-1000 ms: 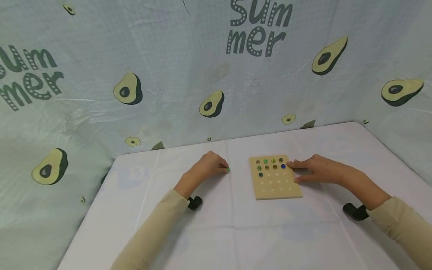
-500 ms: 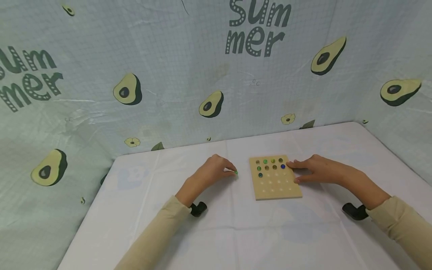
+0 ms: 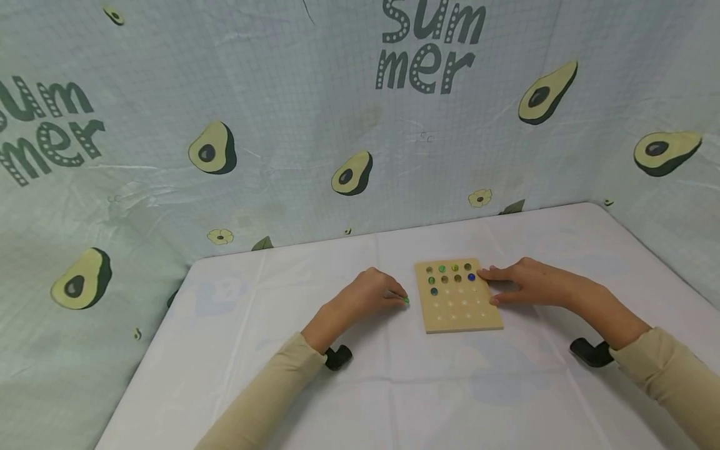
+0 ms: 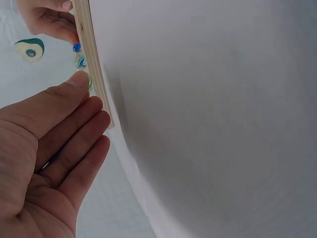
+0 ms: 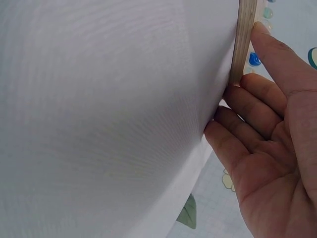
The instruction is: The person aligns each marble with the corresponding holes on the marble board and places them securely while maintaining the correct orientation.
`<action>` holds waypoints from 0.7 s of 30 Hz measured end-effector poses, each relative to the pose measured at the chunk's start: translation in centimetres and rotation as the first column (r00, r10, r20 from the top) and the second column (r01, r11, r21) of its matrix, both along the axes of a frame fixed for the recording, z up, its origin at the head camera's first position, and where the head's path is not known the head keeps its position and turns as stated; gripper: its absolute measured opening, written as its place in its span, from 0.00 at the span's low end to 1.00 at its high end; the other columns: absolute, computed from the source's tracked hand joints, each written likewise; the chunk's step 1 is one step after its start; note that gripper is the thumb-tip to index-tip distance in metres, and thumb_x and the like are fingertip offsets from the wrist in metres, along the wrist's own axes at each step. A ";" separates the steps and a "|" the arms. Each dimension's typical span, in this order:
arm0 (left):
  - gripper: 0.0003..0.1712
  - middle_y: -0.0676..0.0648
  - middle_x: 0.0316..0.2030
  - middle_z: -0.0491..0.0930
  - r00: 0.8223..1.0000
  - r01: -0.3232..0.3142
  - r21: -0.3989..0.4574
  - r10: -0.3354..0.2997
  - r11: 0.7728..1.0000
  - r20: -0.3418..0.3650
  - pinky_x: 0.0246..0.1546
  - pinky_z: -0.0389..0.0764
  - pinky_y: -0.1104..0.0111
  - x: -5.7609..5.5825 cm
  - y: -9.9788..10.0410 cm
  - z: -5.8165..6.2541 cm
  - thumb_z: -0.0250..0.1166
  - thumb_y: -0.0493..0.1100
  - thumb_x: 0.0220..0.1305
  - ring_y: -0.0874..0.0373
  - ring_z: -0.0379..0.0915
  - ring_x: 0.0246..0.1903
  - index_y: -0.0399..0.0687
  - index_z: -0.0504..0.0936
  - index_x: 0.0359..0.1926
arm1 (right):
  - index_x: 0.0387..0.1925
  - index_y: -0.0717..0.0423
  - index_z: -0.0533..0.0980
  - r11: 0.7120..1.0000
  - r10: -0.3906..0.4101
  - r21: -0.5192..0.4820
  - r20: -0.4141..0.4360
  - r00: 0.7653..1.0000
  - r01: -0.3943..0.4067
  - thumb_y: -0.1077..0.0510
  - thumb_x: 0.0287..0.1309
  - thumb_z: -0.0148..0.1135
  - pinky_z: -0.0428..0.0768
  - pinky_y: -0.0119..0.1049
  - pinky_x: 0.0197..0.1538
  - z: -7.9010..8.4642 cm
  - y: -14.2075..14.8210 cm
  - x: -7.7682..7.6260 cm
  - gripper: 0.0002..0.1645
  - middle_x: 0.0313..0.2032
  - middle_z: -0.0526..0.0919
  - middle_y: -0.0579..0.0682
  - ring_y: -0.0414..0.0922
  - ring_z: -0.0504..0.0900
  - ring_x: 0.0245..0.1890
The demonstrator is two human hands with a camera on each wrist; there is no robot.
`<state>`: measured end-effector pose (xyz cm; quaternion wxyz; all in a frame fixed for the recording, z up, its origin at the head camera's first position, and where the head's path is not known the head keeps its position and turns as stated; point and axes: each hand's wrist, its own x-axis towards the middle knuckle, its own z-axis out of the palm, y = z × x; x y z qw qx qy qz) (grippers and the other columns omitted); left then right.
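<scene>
My left hand (image 3: 371,292) pinches a small green marble (image 3: 407,300) between thumb and fingertips, just left of the board. In the left wrist view the green marble (image 4: 90,81) peeks out past the thumb tip, and the other fingers are loosely bent. A square wooden board (image 3: 464,312) with rows of round hollows lies on the table. Several marbles in green, yellow, brownish and blue, such as a blue marble (image 3: 471,277), sit in its far rows. My right hand (image 3: 531,282) touches the board's right edge with thumb and a finger, its fingers fairly straight (image 5: 267,119).
A white cloth covers the table (image 3: 337,400). Behind it hangs a pale sheet (image 3: 281,94) printed with avocados and lettering. Dark wrist cameras sit below both wrists, one (image 3: 339,357) at the left and one (image 3: 589,352) at the right.
My left hand has moved right and a little nearer to me, carrying the green marble closer to the board. The right hand and the board have stayed in place.
</scene>
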<state>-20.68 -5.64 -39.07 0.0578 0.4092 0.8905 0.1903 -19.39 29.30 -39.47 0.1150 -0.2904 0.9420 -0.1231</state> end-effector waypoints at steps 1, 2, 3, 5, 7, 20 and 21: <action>0.07 0.48 0.40 0.90 1.000 0.003 0.000 -0.003 1.000 0.000 0.46 0.84 0.71 0.0 0.1 0.0 0.73 0.40 0.62 0.58 0.87 0.44 0.43 0.92 0.41 | 0.70 0.57 0.71 1.000 0.003 -0.002 0.000 1.000 -0.003 0.39 0.62 0.68 0.78 0.57 0.59 0.0 0.0 0.0 0.42 0.67 0.71 0.66 0.63 0.75 0.64; 0.07 0.49 0.40 0.90 1.000 0.005 -0.004 -0.005 1.000 0.002 0.45 0.83 0.72 0.1 0.2 -0.1 0.74 0.40 0.62 0.58 0.87 0.44 0.43 0.92 0.41 | 0.70 0.57 0.71 1.000 0.005 -0.002 0.000 1.000 -0.005 0.39 0.62 0.68 0.78 0.57 0.59 0.1 0.0 0.0 0.42 0.67 0.71 0.66 0.63 0.75 0.64; 0.08 0.49 0.40 0.90 1.000 0.009 -0.003 -0.009 1.000 0.002 0.45 0.83 0.73 0.1 0.3 -0.1 0.74 0.40 0.62 0.59 0.87 0.44 0.43 0.92 0.41 | 0.70 0.57 0.71 1.000 0.006 -0.002 0.003 1.000 -0.006 0.40 0.62 0.68 0.77 0.57 0.60 0.2 0.0 0.0 0.41 0.67 0.71 0.66 0.63 0.74 0.64; 0.08 0.50 0.40 0.90 1.000 0.015 -0.001 -0.015 1.000 0.007 0.45 0.82 0.74 0.3 0.5 -0.1 0.74 0.41 0.62 0.60 0.86 0.43 0.44 0.92 0.41 | 0.70 0.57 0.71 1.000 0.009 -0.003 0.003 1.000 -0.009 0.40 0.63 0.68 0.77 0.58 0.60 0.2 0.0 0.0 0.41 0.67 0.71 0.66 0.63 0.74 0.64; 0.08 0.50 0.40 0.90 1.000 0.030 0.005 -0.030 1.000 0.008 0.44 0.82 0.76 0.4 0.6 -0.1 0.74 0.41 0.62 0.61 0.86 0.43 0.44 0.92 0.41 | 0.70 0.57 0.71 1.000 0.010 -0.004 0.001 1.000 -0.010 0.40 0.63 0.68 0.77 0.57 0.60 0.3 0.1 0.0 0.41 0.67 0.71 0.66 0.63 0.75 0.64; 0.10 0.50 0.43 0.89 0.992 0.087 -0.021 -0.088 0.996 -0.090 0.50 0.82 0.72 0.9 1.1 1.1 0.73 0.41 0.64 0.59 0.85 0.47 0.45 0.91 0.45 | 0.70 0.57 0.71 1.000 0.010 -0.005 -0.004 1.000 -0.010 0.40 0.63 0.68 0.78 0.57 0.58 0.3 0.1 0.0 0.41 0.66 0.72 0.66 0.63 0.76 0.63; 0.10 0.50 0.44 0.89 0.992 0.088 -0.022 -0.089 0.996 -0.091 0.50 0.82 0.72 0.9 1.2 1.1 0.73 0.40 0.64 0.59 0.85 0.47 0.45 0.91 0.45 | 0.70 0.57 0.71 1.000 0.008 -0.006 -0.004 1.000 -0.008 0.39 0.63 0.68 0.78 0.56 0.58 0.3 0.1 0.0 0.42 0.66 0.72 0.66 0.63 0.76 0.63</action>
